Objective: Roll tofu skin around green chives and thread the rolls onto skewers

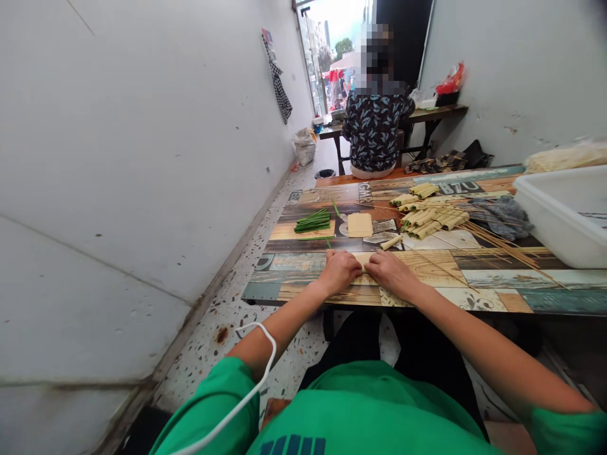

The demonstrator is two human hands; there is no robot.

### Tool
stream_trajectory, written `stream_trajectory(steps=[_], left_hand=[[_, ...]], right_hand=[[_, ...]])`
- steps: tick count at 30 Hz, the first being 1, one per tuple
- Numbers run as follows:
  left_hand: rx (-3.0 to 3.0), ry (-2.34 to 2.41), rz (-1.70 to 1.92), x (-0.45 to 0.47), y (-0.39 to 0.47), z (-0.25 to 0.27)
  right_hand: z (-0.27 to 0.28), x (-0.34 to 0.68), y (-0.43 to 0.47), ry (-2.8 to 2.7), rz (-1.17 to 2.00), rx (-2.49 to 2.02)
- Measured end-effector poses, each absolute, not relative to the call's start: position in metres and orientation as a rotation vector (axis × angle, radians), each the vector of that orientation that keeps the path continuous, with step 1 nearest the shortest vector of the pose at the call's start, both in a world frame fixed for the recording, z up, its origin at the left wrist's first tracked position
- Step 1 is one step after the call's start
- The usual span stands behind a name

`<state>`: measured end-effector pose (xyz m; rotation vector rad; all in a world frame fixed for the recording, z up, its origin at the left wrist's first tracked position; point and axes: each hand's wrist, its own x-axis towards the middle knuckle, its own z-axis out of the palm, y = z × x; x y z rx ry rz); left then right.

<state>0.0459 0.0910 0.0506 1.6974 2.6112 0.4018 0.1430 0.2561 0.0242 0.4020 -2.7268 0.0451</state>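
Note:
My left hand (339,272) and my right hand (391,273) meet close together at the near side of the table, fingers curled on a pale yellow tofu sheet (363,259). The fingers cover most of this sheet, and I cannot tell how far it is rolled. Just beyond them lies a stack of square tofu sheets (360,225). A bundle of cut green chives (313,220) is to its left. Near my right hand is a single tofu roll (391,242). Farther right, several finished rolls (423,221) are piled together, with green ends showing.
Thin wooden skewers (502,243) lie on the patterned table (417,297), beside a grey cloth (502,216). A white plastic tub (564,221) stands at the right edge. Another person (374,129) sits beyond the table, back turned. A wall (142,158) runs along the left.

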Motion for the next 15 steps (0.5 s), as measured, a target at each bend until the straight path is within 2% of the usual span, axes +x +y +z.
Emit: stream_trajectory(steps=[5, 15], left_hand=[[1.715, 2.589, 0.407, 0.04, 0.092, 0.05], [1.761, 2.779, 0.346, 0.071, 0.086, 0.035]], right_hand=[[0.021, 0.152, 0.249, -2.585, -0.041, 0.441], [0.019, 0.138, 0.253, -2.666, -0.135, 0.326]])
